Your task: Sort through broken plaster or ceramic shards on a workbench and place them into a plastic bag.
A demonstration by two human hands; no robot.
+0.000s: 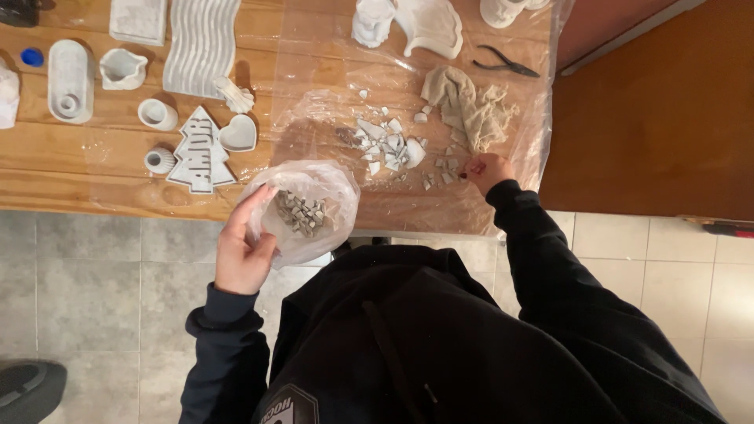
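Head view: clear bag (pixel 314 188) of grey shards (pixel 300 212)

Left hand (pixel 242 255) fingers clasped closed; right hand (pixel 485 170) fingers pinched, arm extended.

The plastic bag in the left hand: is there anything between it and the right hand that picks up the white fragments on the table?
Nothing visible stands between them. The right hand touches small white fragments on the clear plastic sheet. The plastic bag, held by the left hand, hangs at the table edge; only bare sheet lies between.
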